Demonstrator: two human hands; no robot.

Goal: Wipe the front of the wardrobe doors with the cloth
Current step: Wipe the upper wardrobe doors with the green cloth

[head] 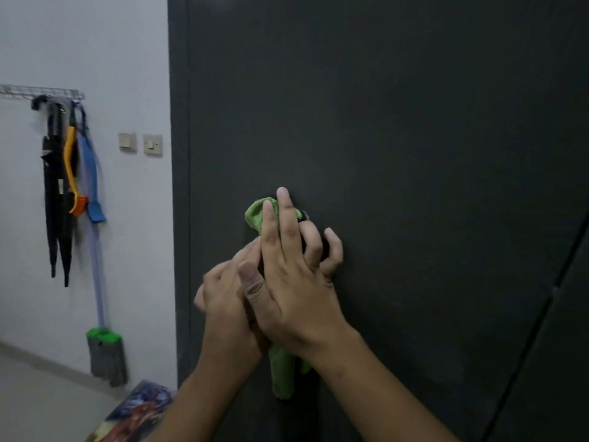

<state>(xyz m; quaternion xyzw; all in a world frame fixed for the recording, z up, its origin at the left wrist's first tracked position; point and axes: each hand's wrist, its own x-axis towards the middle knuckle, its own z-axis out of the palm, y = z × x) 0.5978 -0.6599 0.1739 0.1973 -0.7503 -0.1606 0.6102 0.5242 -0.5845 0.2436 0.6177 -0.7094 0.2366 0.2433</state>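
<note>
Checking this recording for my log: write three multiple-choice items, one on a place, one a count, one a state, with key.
1. Where is the green cloth? A floor; B against the wardrobe door; C wall rack.
2. How many wall switches show? A one; B two; C four.
3. How does the cloth lie? A spread flat; B neatly folded; C bunched, one end hanging.
Key: 1B, the left hand and right hand hold it on the door; 2B, two plates sit side by side; 3C, it bulges above the hands and trails below them.
</note>
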